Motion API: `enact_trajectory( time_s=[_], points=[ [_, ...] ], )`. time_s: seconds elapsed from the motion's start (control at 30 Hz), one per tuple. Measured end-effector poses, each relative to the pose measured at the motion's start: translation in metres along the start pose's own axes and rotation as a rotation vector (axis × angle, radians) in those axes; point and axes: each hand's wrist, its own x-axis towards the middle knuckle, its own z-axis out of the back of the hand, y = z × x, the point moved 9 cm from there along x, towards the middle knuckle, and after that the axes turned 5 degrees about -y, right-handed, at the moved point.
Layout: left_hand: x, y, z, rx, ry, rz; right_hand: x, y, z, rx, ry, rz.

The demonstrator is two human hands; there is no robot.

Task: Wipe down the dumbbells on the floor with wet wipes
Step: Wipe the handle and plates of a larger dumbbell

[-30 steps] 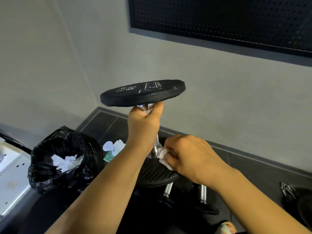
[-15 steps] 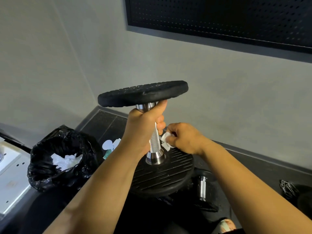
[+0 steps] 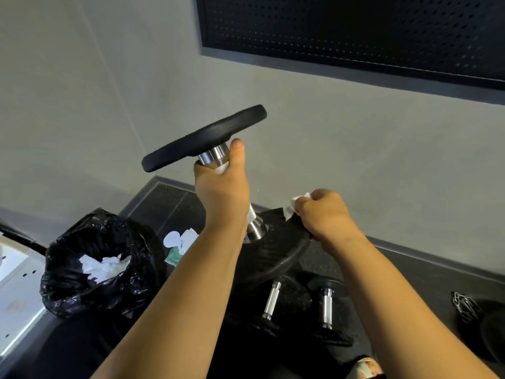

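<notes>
Overhead, the fingers of the left hand [image 3: 221,192] are curling tightly around the knurled steel handle of a dumbbell [image 3: 235,187], thumb pointing up along the bar toward the upper plate [image 3: 203,139], which is tilting up to the right against the grey wall [image 3: 355,149]. Fingers of the right hand [image 3: 325,216] are bunching closed on a white wet wipe [image 3: 296,204], pressing it against the far edge of the lower plate [image 3: 276,253]; only a crumpled corner of the wipe is showing beyond the knuckles. Both bare forearms are reaching in from the bottom of the view, holding the dumbbell roughly upright and leaning, well above the dark floor [image 3: 169,203]. Directly beneath the lower plate, two more dumbbells [image 3: 297,305] are lying side by side on the floor, their chrome handles catching the light. To the left, a black bin bag [image 3: 90,269] is standing open with crumpled white wipes [image 3: 102,265] inside, and just beyond its rim a pack of wet wipes [image 3: 179,244] with a white flap is resting on the floor. At the far left edge a white panel [image 3: 16,291] with small holes is lying flat. High on the wall, a black perforated board [image 3: 355,31] is filling the upper right, while a tangle of metal [image 3: 464,305] is sitting at the right edge; what it is cannot be told.
</notes>
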Motion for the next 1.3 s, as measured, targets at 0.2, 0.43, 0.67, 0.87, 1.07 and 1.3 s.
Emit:
enact_trajectory(
  time_s=[0.2, 0.43, 0.67, 0.87, 1.07, 1.3],
  points=[
    [0.000, -0.009, -0.001, 0.006, -0.007, -0.005, -0.026, 0.005, 0.011, -0.044, -0.037, 0.188],
    [-0.014, -0.009, 0.010, -0.139, 0.033, 0.065, -0.055, 0.052, 0.041, -0.258, 0.068, 0.638],
    [-0.024, -0.016, 0.007, -0.199, 0.083, 0.021, -0.099, 0.069, -0.004, -0.674, 0.317, 0.881],
    [-0.037, -0.016, -0.005, -0.193, 0.249, 0.078, -0.059, 0.068, -0.023, -0.779, 0.286, 0.789],
    [-0.042, -0.011, -0.009, -0.194, 0.324, 0.127, -0.017, 0.043, -0.043, -0.665, 0.426, 0.541],
    [-0.028, -0.010, -0.009, -0.207, 0.376, 0.161, -0.006, 0.010, -0.045, -0.064, 0.510, 0.070]
  ],
)
